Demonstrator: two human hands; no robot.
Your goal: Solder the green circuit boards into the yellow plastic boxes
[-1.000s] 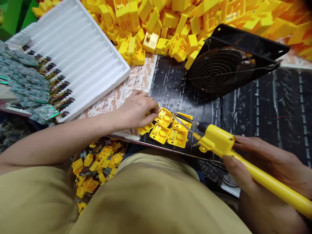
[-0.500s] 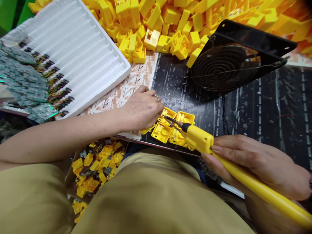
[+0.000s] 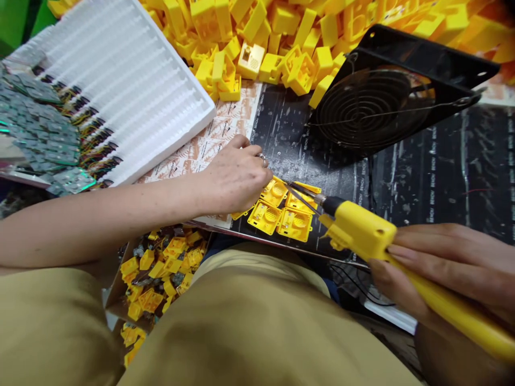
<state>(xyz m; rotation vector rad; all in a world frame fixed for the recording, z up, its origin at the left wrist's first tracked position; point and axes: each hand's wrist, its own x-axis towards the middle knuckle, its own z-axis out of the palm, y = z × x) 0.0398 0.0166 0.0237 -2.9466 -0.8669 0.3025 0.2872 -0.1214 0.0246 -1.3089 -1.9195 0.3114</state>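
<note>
Far left, a pile of grey-green flat circuit boards (image 3: 46,128), red, yellow and black wires (image 3: 94,131) bunched along its right side, lies against the lower-left edge of a white ridged foam tray (image 3: 137,91). Below the bench edge, an open brown cardboard box (image 3: 116,297) is full of yellow plastic pieces (image 3: 151,300) mixed with greyish bits. Next, bare left hand (image 3: 237,174), ring on one finger, back of hand up, fingers curled down; fingertips hidden, so cannot tell if it pinches anything. It partly covers the leftmost of a tight cluster of small yellow square open plastic casings (image 3: 266,215), which sit at the near edge of the bench on a black printed sheet (image 3: 410,198): two in front, two behind, one more under the hand. Behind, a big heap of yellow box-shaped plastic housings (image 3: 289,27) runs along the back. Over the right-hand casings come the thin metal tips (image 3: 313,193) of a yellow gun-headed, long-handled plastic tool (image 3: 358,230); contact with a casing unclear. Behind that, a black square fan with a round wire grille (image 3: 362,112) leans on the sheet. Far right, right hand (image 3: 446,262) grips the tool by its handle, fingers closed, thumb on the near side.
</note>
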